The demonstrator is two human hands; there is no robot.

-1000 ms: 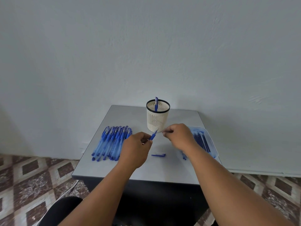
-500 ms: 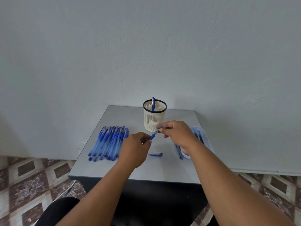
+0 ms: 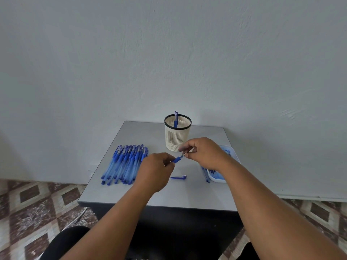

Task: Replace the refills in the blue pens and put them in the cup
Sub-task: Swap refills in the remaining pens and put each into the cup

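Note:
My left hand (image 3: 155,170) grips a blue pen barrel (image 3: 177,159) whose front end points up and right. My right hand (image 3: 203,153) pinches the small tip piece at that end of the pen. Behind the hands stands a cream mesh cup (image 3: 177,136) with a black rim, holding one blue pen (image 3: 176,119) upright. A row of several blue pens (image 3: 124,164) lies on the left of the grey table (image 3: 131,192). A loose blue cap (image 3: 178,177) lies on the table in front of my hands.
A shallow clear tray (image 3: 217,177) with several blue refills sits at the right, partly hidden by my right forearm. One refill (image 3: 205,175) lies beside the tray's left wall. A white wall rises right behind the table. Patterned floor tiles lie on both sides.
My right hand has come in from the tray side to meet the pen end held by my left hand. The view has shifted slightly; the pens and cup stay put.

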